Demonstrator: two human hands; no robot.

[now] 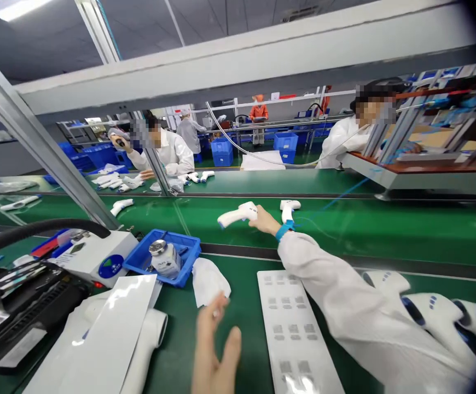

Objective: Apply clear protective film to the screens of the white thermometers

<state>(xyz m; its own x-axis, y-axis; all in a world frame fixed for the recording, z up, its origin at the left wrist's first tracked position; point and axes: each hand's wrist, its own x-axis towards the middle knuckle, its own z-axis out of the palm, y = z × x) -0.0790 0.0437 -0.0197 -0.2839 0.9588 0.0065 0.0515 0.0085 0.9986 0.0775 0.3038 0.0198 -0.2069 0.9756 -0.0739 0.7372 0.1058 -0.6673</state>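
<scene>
My right hand (265, 221) reaches out over the green conveyor belt (385, 224) and grips a white gun-shaped thermometer (238, 214) by its handle. A blue strap (284, 229) sits on that wrist. A second white thermometer (289, 208) lies just right of the hand. My left hand (214, 350) hovers low over the near green bench with fingers stretched out and apart, holding nothing. It is blurred. A white cloth (208, 280) lies just beyond it. A white sheet of small labels (293, 331) lies between my arms.
A blue tray (183, 262) holds a small bottle (164, 258). A white machine (94, 254) and black device (24, 306) stand at left. White thermometer shells (435, 312) pile at right. A slanted metal post (49, 158) crosses left. Other people in white coats work across the belt.
</scene>
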